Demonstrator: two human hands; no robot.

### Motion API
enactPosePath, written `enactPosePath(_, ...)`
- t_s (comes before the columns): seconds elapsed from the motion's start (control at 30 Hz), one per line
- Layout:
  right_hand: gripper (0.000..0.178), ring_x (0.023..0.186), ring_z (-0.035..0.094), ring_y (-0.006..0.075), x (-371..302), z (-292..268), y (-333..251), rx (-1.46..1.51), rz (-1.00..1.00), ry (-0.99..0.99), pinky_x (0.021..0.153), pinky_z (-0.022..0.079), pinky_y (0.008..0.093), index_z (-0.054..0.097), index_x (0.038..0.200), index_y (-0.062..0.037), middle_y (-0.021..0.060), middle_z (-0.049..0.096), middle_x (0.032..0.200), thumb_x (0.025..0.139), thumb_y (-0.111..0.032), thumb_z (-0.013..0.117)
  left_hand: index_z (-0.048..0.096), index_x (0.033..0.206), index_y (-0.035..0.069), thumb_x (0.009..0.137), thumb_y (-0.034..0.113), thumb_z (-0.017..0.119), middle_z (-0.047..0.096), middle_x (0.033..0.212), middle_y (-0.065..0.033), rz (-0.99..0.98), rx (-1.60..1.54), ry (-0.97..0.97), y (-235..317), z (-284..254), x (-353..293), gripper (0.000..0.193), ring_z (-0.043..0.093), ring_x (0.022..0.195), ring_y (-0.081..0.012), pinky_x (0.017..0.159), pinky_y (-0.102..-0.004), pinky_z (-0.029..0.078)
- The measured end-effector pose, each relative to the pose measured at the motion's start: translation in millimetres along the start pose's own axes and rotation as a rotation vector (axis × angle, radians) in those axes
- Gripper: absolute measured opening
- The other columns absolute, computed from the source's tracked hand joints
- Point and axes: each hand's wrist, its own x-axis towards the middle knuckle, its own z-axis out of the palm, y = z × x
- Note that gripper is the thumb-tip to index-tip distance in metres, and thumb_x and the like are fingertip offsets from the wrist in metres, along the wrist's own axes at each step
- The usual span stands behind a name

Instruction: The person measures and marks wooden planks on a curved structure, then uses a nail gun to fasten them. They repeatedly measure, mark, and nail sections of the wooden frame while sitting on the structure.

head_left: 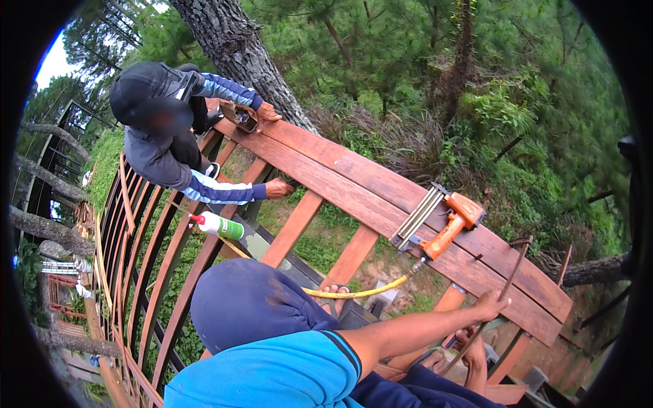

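Note:
My left arm, in a bright blue sleeve, reaches across to the right. My left hand (pixel 491 306) is closed around a rusty metal bar (pixel 514 272) with a short crosspiece at its top. The bar slants down past the near edge of the reddish wooden planks (pixel 408 197). Below the planks my right hand (pixel 471 343) is curled beside the bar's lower part, near a small red and dark piece; what it grips is partly hidden. An orange nail gun (pixel 452 228) lies on the planks, joined to a yellow air hose (pixel 371 292).
A co-worker (pixel 153 153) crouches at the far left, one hand by a small cardboard box (pixel 238 115). A red-capped glue bottle (pixel 218 224) rests among the curved joists (pixel 197 292). Open gaps between joists show ground below. Another rusty bar (pixel 564 265) stands at the plank end; a tree trunk (pixel 238 54) rises behind.

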Motion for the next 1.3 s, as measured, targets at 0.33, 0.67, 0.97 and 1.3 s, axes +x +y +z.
enactPosePath(0.33,0.031,0.077,0.072,0.0203,1.5,-2.0,1.5,-0.013,0.023,0.003,0.068,0.064,0.0339,0.054,0.123,0.0026,0.0068,0.064,0.091,0.098,-0.009,0.067,0.067,0.089,0.0,0.093,0.047,0.066,0.067,0.08,-0.0238,0.028,-0.013,0.052,-0.2,2.1,-1.8,0.047,0.069,0.081,-0.0402,0.074,-0.0516,0.052)
enactPosePath(0.67,0.03,0.074,0.069,0.0154,2.9,-0.4,3.6,0.002,0.049,0.039,0.066,0.063,0.0297,0.055,0.124,0.0013,0.0037,0.063,0.091,0.098,-0.007,0.067,0.063,0.083,0.0,0.095,0.044,0.066,0.06,0.068,-0.0168,0.034,0.0,0.0,-3.7,1.4,2.9,0.046,0.064,0.069,-0.031,0.067,-0.048,0.048)
enactPosePath(0.97,0.03,0.075,0.071,0.0172,1.9,-1.0,3.2,0.038,0.044,0.009,0.067,0.064,0.0321,0.054,0.124,0.0014,0.0039,0.062,0.09,0.099,-0.007,0.067,0.064,0.086,-0.002,0.095,0.045,0.065,0.061,0.07,-0.0181,0.068,-0.025,0.03,-8.4,4.3,3.1,0.047,0.064,0.071,-0.0327,0.068,-0.0484,0.048)
enactPosePath(1.3,0.029,0.076,0.072,0.0196,3.1,-2.2,4.6,0.028,0.04,0.016,0.068,0.064,0.0337,0.053,0.123,0.0015,0.0056,0.061,0.093,0.099,-0.007,0.066,0.065,0.09,-0.002,0.095,0.046,0.065,0.064,0.073,-0.0208,0.018,0.009,-0.026,-7.4,2.5,3.7,0.049,0.067,0.074,-0.0356,0.07,-0.0492,0.05)
